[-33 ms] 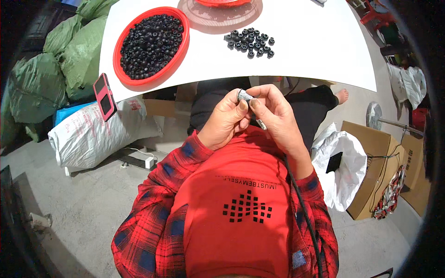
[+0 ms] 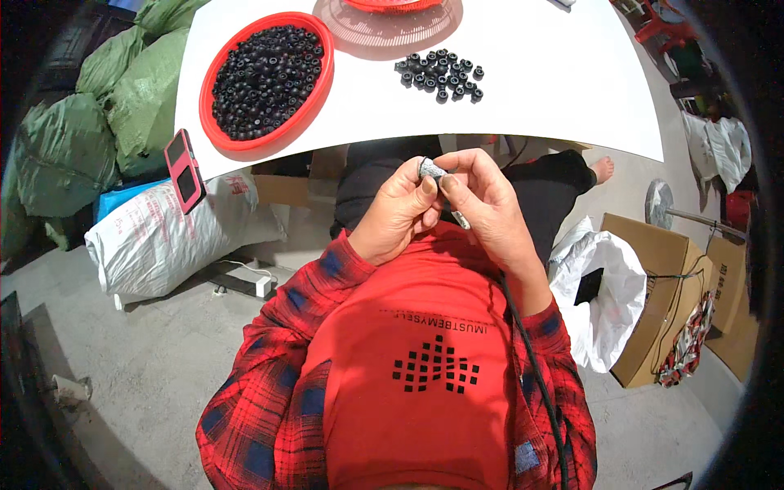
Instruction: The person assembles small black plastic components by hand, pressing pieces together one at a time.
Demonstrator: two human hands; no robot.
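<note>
In front of my belly, just off the near table edge, my two hands meet fingertip to fingertip. Between them is a small grey-white speckled piece with a dark rim [image 2: 430, 170]. My left hand [image 2: 392, 208] pinches it between thumb and fingers. The thumb and fingers of my right hand [image 2: 490, 208] close on its other side. A slim pale stick-like end [image 2: 461, 219] pokes out below the right fingers; whether it belongs to the same piece is hidden. Small black ring-like parts [image 2: 441, 73] lie loose on the white table [image 2: 563, 98].
A red round tray [image 2: 327, 77] full of black parts stands at the table's left. Behind it is a red basket [image 2: 392, 4]. A pink-cased phone [image 2: 185, 171] hangs at the left edge. White sacks [image 2: 163, 237], an open white bag [image 2: 621, 302] and cardboard boxes [image 2: 653, 245] flank me.
</note>
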